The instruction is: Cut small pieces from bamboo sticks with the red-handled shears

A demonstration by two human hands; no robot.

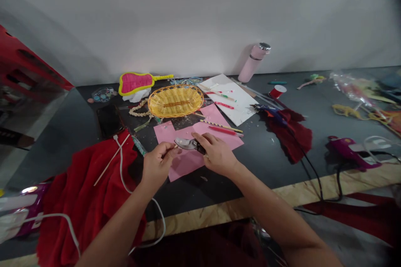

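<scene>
1. One small pale stick [176, 146] sits over the pink paper [184, 167], pinched between the thumb and fingers of the left hand [158, 162]; its far end meets the shears, though contact is too small to confirm.
2. One pair of shears [187, 144] lies just to the right of that stick, long axis running nearly sideways, blades aimed at the left hand. The right hand [219, 155] is wrapped round the dark handles. The hands are near each other, not touching.
3. Beyond them I count one patterned pencil [221, 125] and one red pen [222, 130], side by side, then one yellow basket [175, 102] and one white sheet [240, 114].
4. Leftward: one phone [109, 120], one red cloth [90, 175], and one longer loose stick [111, 160] across it.
5. Farther back, to the right: one pink flask [249, 68], standing, and one red spool [277, 91].
</scene>
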